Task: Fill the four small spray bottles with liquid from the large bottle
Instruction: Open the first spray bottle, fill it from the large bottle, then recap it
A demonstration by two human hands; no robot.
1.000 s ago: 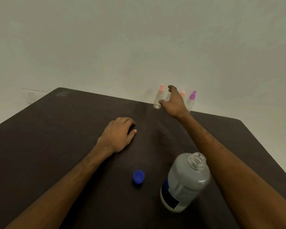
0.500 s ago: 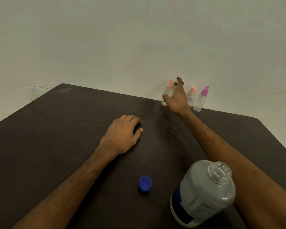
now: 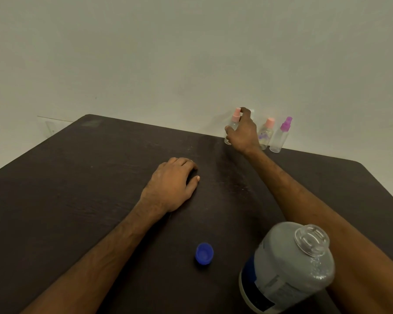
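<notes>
I see the large bottle (image 3: 288, 268) uncapped, liquid inside; beyond it my right hand (image 3: 244, 134) seemingly grips a pink-capped spray bottle (image 3: 235, 117), left hand (image 3: 170, 184) relaxed.

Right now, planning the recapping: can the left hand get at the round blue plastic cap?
Probably yes: the left hand rests on the dark table, and the round blue plastic cap lies nearby, nothing between them.

The right hand (image 3: 244, 134) covers much of the pink-capped small bottle (image 3: 236, 115), so I cannot tell if its fingers (image 3: 245, 112) hold it. The left hand (image 3: 171, 184) curls its tips under, out of sight. Marks on the middle small bottle (image 3: 265, 134) are too blurry to read. The large bottle (image 3: 288, 268) runs out of view at the bottom. The worktop (image 3: 100, 177) runs off three sides.
</notes>
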